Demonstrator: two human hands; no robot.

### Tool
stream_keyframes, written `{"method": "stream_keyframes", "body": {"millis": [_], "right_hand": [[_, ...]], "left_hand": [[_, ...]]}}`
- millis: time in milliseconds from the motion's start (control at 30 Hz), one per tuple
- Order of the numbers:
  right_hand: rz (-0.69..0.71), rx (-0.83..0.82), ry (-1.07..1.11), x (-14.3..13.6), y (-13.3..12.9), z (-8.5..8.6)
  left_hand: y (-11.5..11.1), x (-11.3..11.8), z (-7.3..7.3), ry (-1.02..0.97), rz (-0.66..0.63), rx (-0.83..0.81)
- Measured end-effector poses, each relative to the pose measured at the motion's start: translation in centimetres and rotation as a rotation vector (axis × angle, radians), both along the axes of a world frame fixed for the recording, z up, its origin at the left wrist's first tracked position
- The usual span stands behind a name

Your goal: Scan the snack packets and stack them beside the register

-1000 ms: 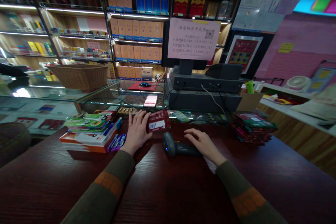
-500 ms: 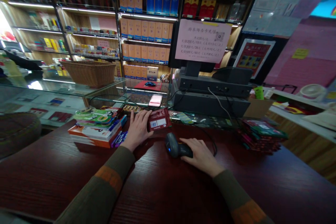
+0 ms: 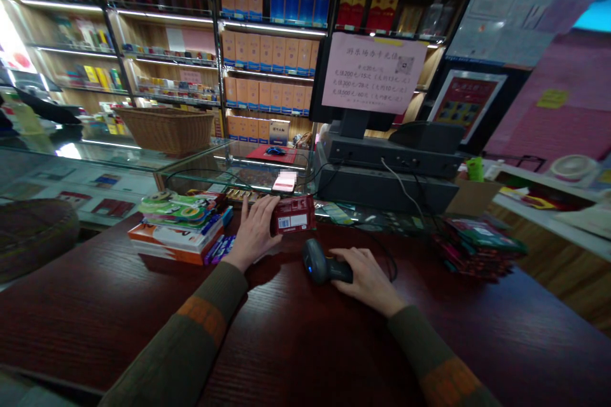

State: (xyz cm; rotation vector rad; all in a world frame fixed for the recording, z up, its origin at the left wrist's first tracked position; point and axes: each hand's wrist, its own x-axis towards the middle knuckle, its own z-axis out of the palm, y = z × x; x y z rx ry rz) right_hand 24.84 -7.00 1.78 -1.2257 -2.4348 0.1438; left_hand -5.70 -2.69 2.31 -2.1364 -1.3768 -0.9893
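My left hand (image 3: 256,232) is closed on the left end of a dark red packet (image 3: 294,213), whose white label and barcode face me. Wrapped around the handle of a dark grey barcode scanner (image 3: 316,262) is my right hand (image 3: 365,276). A small blue light shows on the scanner, and its head points left, just below the packet. Left of my left hand lies a pile of packaged goods (image 3: 179,222), with green packs on top of orange-and-white boxes and purple packs alongside.
A stack of dark red and green packets (image 3: 480,248) lies at the right of the brown table (image 3: 296,343). Behind stand a monitor with a pink sign (image 3: 375,73), a grey cash drawer (image 3: 382,184) and a wicker basket (image 3: 167,130) on a glass counter. Shelves of boxed goods line the back.
The red packet has shifted slightly right and turned a little more level in my left hand. My right hand and the scanner stay nearly where they were; the view moved slightly.
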Motion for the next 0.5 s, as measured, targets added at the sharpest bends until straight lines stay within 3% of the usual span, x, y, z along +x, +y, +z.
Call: {"method": "stream_keyframes", "body": {"millis": [267, 500], "right_hand": [[0.092, 0.018, 0.092, -0.5, -0.9, 2.6], [0.158, -0.002, 0.075, -1.2, -1.4, 2.7]], "left_hand": [[0.2, 0.3, -0.3, 0.03, -0.024, 0.019], [0.3, 0.5, -0.3, 0.039, -0.022, 0.006]]}}
